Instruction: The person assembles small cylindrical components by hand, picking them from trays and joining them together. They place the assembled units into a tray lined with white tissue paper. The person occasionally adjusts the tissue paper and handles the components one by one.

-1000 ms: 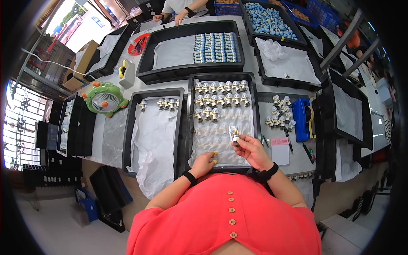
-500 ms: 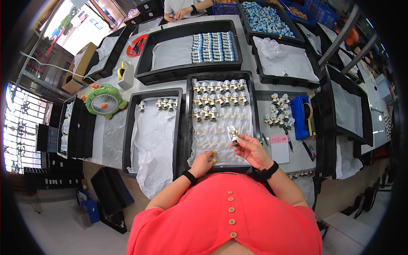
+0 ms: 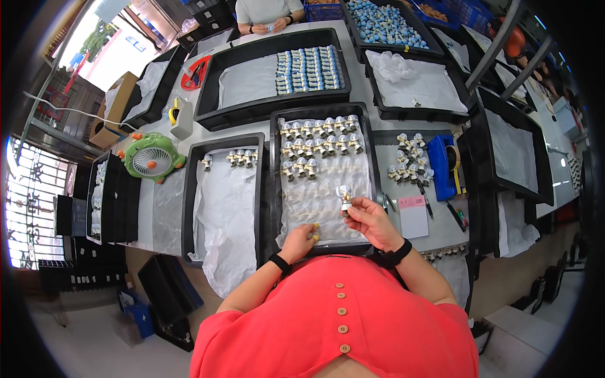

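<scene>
Figurine [image 3: 344,195], small and pale, sits pinched in the fingers of the right hand [image 3: 372,220] just right of centre, above the near end of the middle black tray [image 3: 275,189]; its details are too small to make out. That tray's far end holds rows of similar figurines [image 3: 318,146] on white wrap. Lower down, the left hand [image 3: 301,240] rests curled on the tray's near edge, grasping nothing visible. The left-hand tray [image 3: 189,208] holds a few figurines at its top and crumpled wrap.
</scene>
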The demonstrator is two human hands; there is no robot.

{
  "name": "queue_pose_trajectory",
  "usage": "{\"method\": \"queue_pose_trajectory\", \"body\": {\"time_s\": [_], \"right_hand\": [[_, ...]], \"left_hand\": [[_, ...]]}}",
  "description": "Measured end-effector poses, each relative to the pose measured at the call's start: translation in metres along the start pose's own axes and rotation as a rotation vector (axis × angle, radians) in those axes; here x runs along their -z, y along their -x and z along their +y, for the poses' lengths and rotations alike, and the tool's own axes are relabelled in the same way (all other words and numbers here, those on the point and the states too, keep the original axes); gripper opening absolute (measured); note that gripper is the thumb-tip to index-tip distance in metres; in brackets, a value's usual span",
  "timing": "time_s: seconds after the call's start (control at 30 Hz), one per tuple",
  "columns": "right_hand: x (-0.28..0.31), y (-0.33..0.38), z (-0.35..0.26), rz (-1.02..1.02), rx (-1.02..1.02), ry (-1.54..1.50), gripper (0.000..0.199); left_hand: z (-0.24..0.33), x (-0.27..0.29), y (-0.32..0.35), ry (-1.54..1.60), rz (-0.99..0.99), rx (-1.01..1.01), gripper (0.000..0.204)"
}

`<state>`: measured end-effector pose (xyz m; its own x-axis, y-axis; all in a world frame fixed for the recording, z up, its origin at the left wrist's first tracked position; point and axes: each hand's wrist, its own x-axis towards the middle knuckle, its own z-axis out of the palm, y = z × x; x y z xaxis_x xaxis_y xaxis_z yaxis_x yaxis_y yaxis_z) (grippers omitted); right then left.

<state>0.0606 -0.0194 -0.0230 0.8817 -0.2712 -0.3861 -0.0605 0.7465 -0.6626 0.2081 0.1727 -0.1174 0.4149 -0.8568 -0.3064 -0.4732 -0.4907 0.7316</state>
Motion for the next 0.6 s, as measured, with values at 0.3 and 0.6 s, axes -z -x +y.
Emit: {"method": "queue_pose_trajectory", "body": {"time_s": [0.3,0.6], "right_hand": [[-0.0012,0.0032,-0.0014,-0.020,0.039,0.004,0.020],[-0.0018,0.0034,-0.0020,-0.032,0.039,0.018,0.019]], "left_hand": [[0.0063,0.0026,0.0008,0.018,-0.021,0.052,0.033],[0.0075,0.0023,0.0010,0.004,0.003,0.037,0.032]]}}
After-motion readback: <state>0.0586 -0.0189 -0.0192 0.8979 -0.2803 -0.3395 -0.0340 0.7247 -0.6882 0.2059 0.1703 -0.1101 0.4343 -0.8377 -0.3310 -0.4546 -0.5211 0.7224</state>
